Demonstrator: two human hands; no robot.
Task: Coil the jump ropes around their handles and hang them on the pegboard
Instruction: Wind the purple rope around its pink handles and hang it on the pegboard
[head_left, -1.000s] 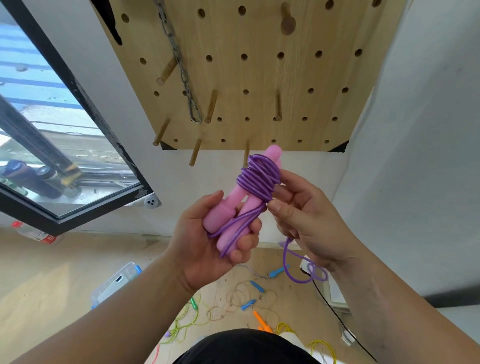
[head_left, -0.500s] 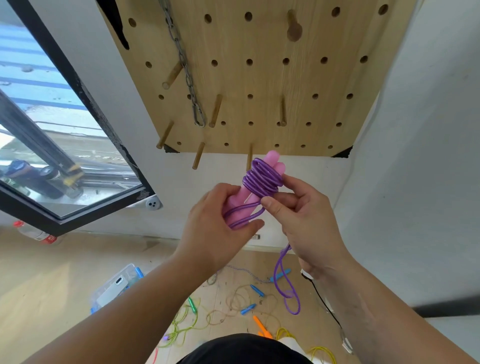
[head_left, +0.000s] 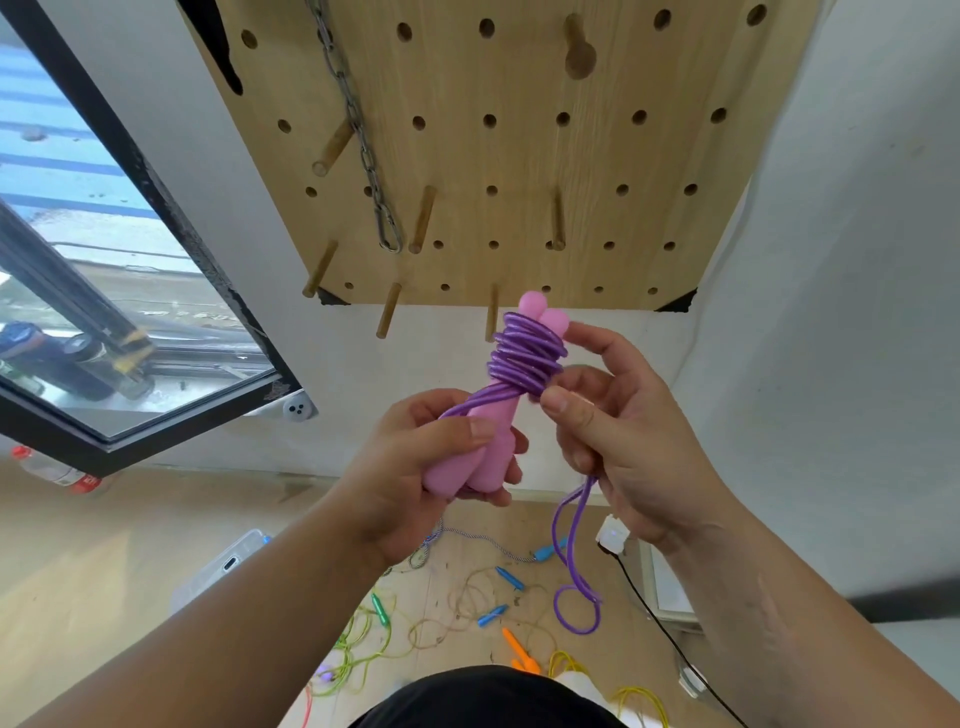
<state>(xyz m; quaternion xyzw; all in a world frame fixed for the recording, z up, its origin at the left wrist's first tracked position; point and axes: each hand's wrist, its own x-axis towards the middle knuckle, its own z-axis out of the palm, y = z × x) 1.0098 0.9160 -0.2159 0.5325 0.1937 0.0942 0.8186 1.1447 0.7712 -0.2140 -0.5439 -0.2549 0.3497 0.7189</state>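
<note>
Left hand (head_left: 410, 467): fingers curled round the lower ends of the two pink plastic handles (head_left: 493, 452), held side by side. Right hand (head_left: 623, 441): thumb and forefinger pinch the glossy purple jump rope (head_left: 524, 358) just under its coil, which sits above the left fingers. The loose purple tail (head_left: 572, 545) hangs below the right fingers.

Recommended: apply tension, lay each turn against the last, then tuck the tail under a turn.

Just beyond the fingertips, a short wooden peg (head_left: 491, 319) projects from the light plywood pegboard (head_left: 519, 156); a steel chain (head_left: 358, 130) hangs above and left of the fingers. Far below the hands, tangled coloured ropes (head_left: 467, 597) lie on the pale wood floor (head_left: 104, 571).
</note>
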